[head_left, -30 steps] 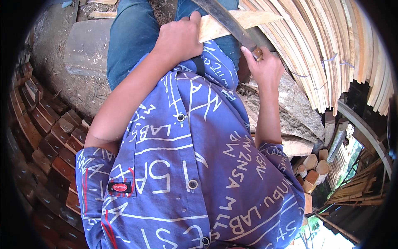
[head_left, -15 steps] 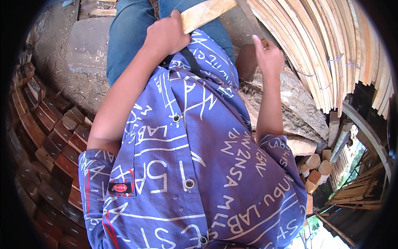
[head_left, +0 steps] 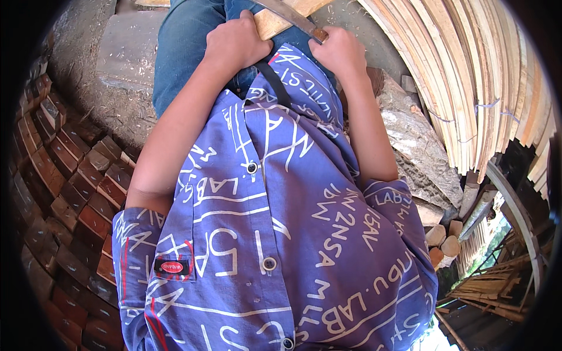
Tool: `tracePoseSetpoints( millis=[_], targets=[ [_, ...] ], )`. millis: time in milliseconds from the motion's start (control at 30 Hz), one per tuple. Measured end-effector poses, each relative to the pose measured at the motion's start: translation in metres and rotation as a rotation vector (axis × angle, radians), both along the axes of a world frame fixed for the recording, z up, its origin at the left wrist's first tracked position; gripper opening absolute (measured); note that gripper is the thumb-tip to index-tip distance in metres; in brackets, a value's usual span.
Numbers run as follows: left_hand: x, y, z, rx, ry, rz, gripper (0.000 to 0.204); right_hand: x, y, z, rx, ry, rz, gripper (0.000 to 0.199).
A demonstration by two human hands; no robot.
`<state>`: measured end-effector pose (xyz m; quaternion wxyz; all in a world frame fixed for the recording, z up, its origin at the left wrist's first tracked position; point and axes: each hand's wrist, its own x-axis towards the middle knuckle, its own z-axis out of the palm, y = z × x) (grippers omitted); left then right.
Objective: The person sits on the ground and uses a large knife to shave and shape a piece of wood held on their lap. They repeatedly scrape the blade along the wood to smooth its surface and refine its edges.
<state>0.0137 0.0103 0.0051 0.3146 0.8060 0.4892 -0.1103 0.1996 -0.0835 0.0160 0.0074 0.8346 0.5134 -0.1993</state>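
Note:
At the top, above my lap, my left hand (head_left: 237, 42) is closed around the near end of a pale flat piece of wood (head_left: 273, 24), which slants up to the right. My right hand (head_left: 341, 51) grips a large knife by its brown wooden handle (head_left: 320, 35). The knife's metal blade (head_left: 293, 16) crosses over the wood, pointing up and left, beyond the left hand's knuckles. Whether the edge touches the wood I cannot tell. The far ends of both blade and wood run toward or past the upper edge of the view.
Long pale slats (head_left: 456, 76), bundled with thin purple string, fan along the upper right. A rough split log (head_left: 418, 137) lies beside my right arm, with short round wood pieces (head_left: 448, 245) below. Stacked reddish-brown blocks (head_left: 76, 193) fill the left. A grey slab (head_left: 130, 50) lies upper left.
My right hand has swung left and up with the knife, from beside the slats to over the wood. The left hand keeps its hold, nearly still.

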Motion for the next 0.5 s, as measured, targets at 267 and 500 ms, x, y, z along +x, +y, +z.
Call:
tracePoseSetpoints(
  millis=[267,500],
  targets=[
    [0.0,0.003,0.002,-0.039,-0.007,0.035,0.051,0.036,0.029,-0.022,-0.066,-0.134,0.012,0.033],
    [-0.002,0.008,-0.009,-0.163,-0.067,0.129,0.053,0.017,0.023,-0.011,0.083,0.18,-0.1,0.032]
  ],
)
